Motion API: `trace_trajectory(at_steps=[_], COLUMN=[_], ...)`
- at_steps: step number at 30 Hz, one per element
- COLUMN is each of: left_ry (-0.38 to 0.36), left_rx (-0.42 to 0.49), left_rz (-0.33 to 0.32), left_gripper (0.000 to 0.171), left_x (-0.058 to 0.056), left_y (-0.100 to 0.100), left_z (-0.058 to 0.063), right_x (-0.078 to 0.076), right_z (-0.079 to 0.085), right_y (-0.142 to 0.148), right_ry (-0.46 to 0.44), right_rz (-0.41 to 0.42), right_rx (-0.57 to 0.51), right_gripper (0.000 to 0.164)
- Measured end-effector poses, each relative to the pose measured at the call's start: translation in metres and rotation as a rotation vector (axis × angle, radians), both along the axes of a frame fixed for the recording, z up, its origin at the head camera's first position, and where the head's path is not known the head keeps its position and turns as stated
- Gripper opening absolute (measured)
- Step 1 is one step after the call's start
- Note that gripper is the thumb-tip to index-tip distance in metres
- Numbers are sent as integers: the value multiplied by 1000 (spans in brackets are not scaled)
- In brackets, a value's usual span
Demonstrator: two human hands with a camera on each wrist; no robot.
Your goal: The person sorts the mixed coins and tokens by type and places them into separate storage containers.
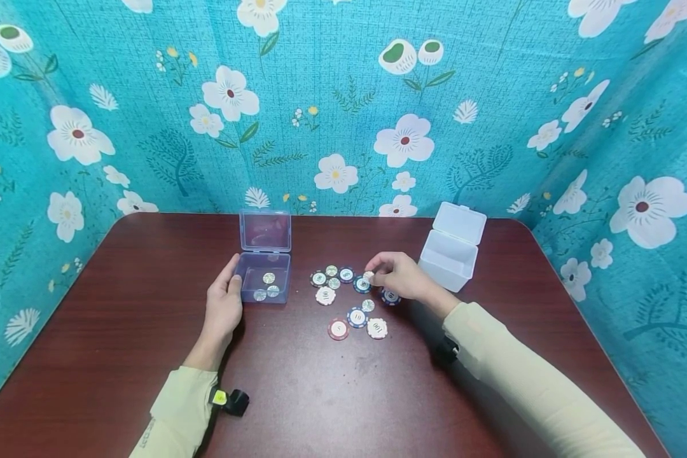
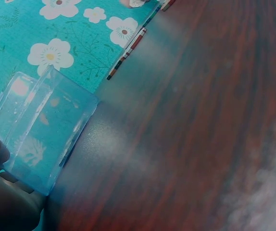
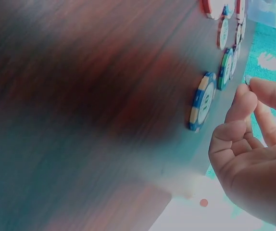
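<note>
A clear, bluish plastic box with its lid raised stands on the left half of the table. Three silvery coins lie inside it. My left hand grips the box's left side, thumb at the near left corner. Over the spread of chips, my right hand pinches a small silvery coin between thumb and fingertip; its edge shows in the right wrist view. Below that coin is a blue poker chip. Another loose coin rests nearer the front.
Several poker chips lie mid-table, including a red chip, a white chip and a blue chip. Two coins sit among the back chips. A white lidded box stands open at the back right. A floral curtain hangs behind the table.
</note>
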State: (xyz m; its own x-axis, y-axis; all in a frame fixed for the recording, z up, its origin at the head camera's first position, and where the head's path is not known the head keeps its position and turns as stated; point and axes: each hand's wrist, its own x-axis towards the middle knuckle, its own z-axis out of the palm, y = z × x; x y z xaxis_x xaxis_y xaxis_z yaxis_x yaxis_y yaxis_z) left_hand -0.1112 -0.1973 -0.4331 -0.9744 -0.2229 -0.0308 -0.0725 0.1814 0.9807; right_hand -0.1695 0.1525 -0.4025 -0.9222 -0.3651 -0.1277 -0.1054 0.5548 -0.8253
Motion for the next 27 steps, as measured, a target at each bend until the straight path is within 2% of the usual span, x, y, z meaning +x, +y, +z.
trace_trajectory(at_steps=[12, 20, 27], left_ry=[1, 3, 32], left_rx=[5, 1, 3], left_rz=[-3, 7, -12], left_gripper=[50, 50, 50], left_x=[0, -1, 1], left_y=[0, -1, 0], left_z=[0, -2, 1], right_x=[3, 1, 0], right_z=[8, 12, 16], right_y=[-16, -28, -40], right_ry=[-21, -74, -102], right_rz=[20, 21, 18], right_rx=[-78, -126, -123], right_gripper=[16, 18, 16])
